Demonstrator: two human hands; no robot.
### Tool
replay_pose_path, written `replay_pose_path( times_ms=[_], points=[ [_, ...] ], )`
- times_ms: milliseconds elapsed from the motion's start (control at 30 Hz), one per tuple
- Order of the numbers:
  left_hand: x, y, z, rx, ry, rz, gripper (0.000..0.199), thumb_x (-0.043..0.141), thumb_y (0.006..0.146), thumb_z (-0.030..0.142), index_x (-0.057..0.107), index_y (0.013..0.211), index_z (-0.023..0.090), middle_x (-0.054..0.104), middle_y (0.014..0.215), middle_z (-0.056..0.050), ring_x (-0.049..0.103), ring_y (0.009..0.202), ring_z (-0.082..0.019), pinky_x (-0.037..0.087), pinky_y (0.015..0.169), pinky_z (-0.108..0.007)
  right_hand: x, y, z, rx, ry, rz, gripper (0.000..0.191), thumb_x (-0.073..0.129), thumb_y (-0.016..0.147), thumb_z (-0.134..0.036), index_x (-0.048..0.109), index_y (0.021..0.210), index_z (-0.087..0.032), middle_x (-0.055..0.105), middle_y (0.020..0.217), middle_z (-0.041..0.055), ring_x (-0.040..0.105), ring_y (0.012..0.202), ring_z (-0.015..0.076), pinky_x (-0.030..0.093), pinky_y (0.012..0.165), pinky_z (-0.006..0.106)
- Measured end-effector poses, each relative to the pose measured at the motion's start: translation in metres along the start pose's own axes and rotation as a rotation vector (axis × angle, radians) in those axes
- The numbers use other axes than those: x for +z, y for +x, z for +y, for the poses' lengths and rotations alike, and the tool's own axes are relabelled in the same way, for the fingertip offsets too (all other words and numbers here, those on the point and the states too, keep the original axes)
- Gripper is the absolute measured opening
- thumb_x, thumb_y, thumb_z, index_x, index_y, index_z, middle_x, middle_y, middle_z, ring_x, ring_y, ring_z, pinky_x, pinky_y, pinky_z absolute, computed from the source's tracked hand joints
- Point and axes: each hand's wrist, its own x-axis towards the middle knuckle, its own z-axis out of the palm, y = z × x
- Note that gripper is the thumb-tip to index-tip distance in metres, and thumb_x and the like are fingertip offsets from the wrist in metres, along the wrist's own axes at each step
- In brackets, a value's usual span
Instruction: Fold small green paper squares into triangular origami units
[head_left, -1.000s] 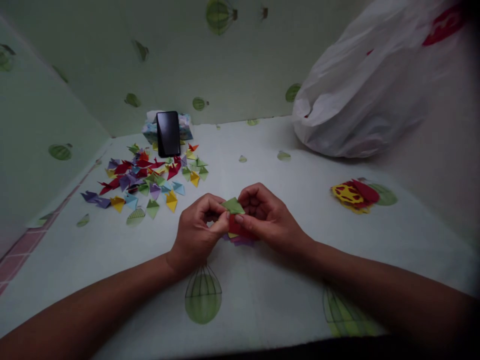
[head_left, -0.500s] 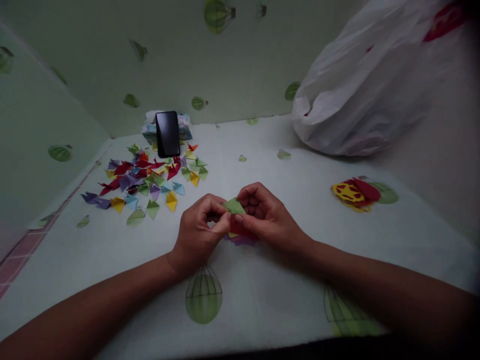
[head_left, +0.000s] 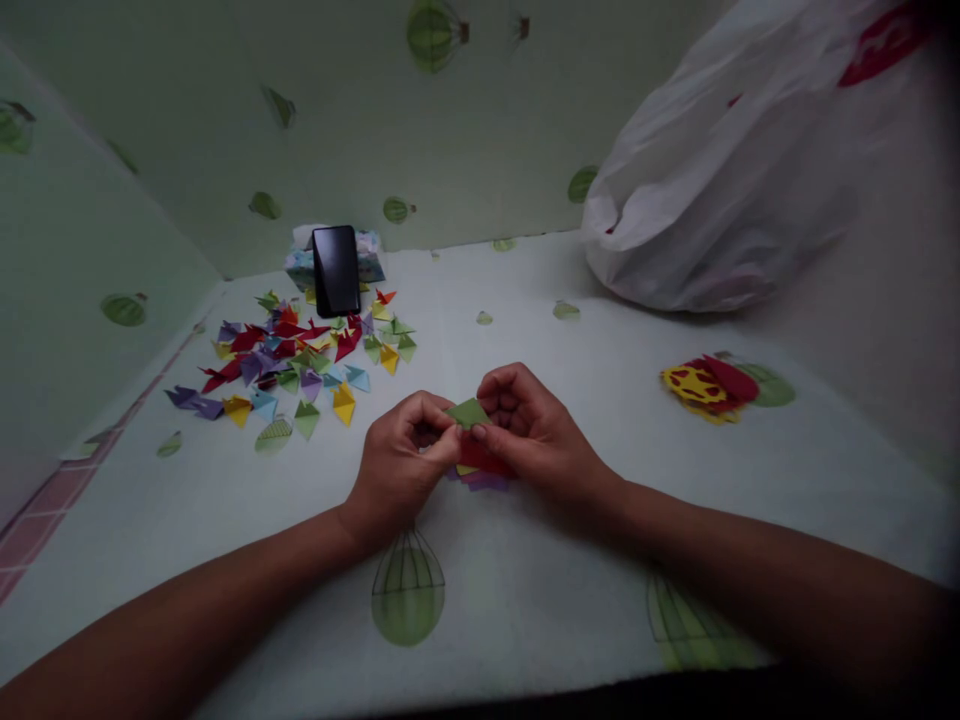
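Note:
A small folded green paper (head_left: 469, 412) is pinched between my two hands near the middle of the table. My left hand (head_left: 405, 450) grips its left side between thumb and fingertips, closed. On the opposite side, my right hand (head_left: 529, 425) is also closed, its thumb and curled fingers on the paper. Beneath the hands lies a stack of coloured papers (head_left: 484, 462), red, yellow and purple, partly hidden by the fingers. Off to the left spreads a pile of folded paper birds (head_left: 292, 360) in many colours.
A black phone (head_left: 337, 272) leans against a tissue box (head_left: 300, 268) behind the birds. At the back right stands a large white plastic bag (head_left: 697, 220). Yellow and red paper cut-outs (head_left: 701, 387) lie to the right. Walls rise behind and at the left.
The green paper has tilted slightly between my fingers. Both hands keep nearly the same place and grip.

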Motion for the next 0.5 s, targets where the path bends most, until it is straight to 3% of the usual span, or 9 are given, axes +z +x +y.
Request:
replay_pose_path(
  times_ms=[267,500],
  points=[
    [0.0007,0.0048,0.0036,-0.096,-0.156,-0.012,0.023,0.073,0.074,0.019,0.05,0.082,0.019,0.057,0.073,0.004,0.055,0.06,-0.009,0.048,0.056,-0.022,-0.0012,0.0029,0.0028,-0.006,-0.017,0.036,0.024,0.067,0.077,-0.02,0.047,0.09,-0.024,0.052,0.08,-0.0027,0.053,0.072,0.0119,0.047,0.062,0.024],
    [0.0022,0.0061,0.0032,-0.129,-0.239,0.007,0.029,0.074,0.072,0.017,0.049,0.088,0.019,0.055,0.077,0.005,0.055,0.058,-0.007,0.048,0.054,-0.02,-0.0032,0.0045,0.0022,0.058,0.04,0.041,0.027,0.069,0.073,-0.019,0.048,0.089,-0.024,0.054,0.08,-0.0032,0.054,0.072,0.0107,0.048,0.063,0.023]
  ],
)
